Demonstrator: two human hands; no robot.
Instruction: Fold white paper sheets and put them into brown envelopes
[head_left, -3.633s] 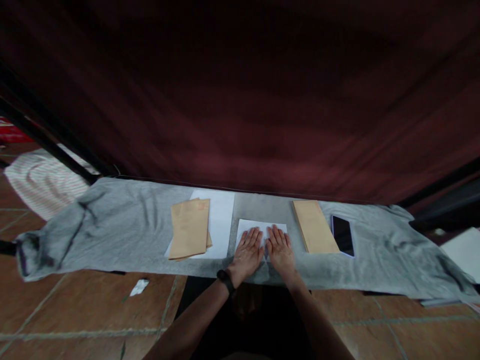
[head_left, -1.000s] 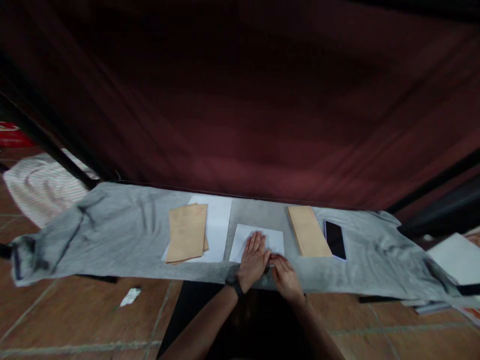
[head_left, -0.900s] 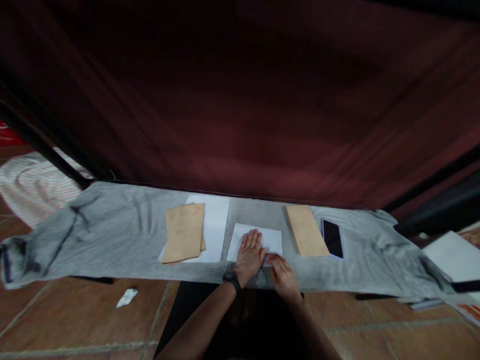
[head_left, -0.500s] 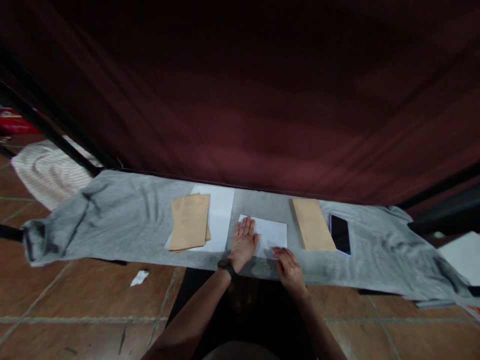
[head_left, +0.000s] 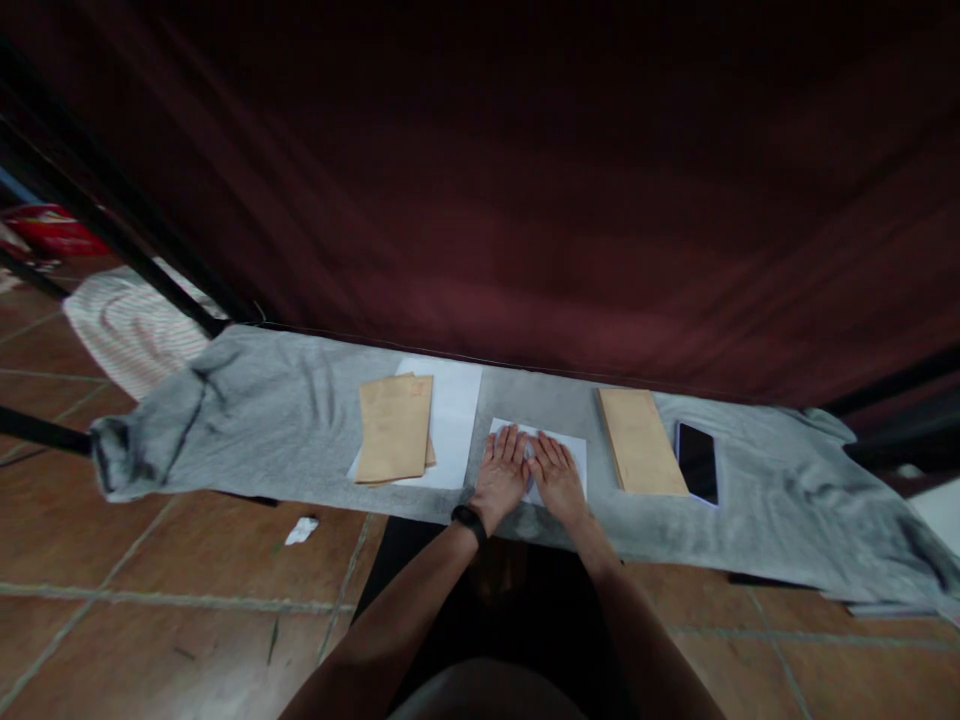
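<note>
A folded white sheet of paper [head_left: 578, 462] lies flat in front of me on the grey cloth. My left hand [head_left: 502, 478], with a dark band on its wrist, rests palm down on its left part, fingers stretched. Beside it my right hand [head_left: 556, 478] also lies flat on the paper, fingers extended, the two hands nearly touching. Much of the sheet is hidden under them. To the left, several brown envelopes [head_left: 394, 430] sit on a stack of white paper [head_left: 454, 420]. On the right is a thicker pile of brown envelopes [head_left: 641, 442].
A phone [head_left: 697, 464] with a pale purple edge lies right of the envelope pile. The grey cloth [head_left: 277, 420] covers a long narrow surface. Behind it hangs a dark red curtain [head_left: 510, 250]. A crumpled white scrap [head_left: 301, 530] is on the tiled floor.
My right hand has moved up and left from the paper's lower right edge and now lies flat beside my left. The whole view has shifted slightly.
</note>
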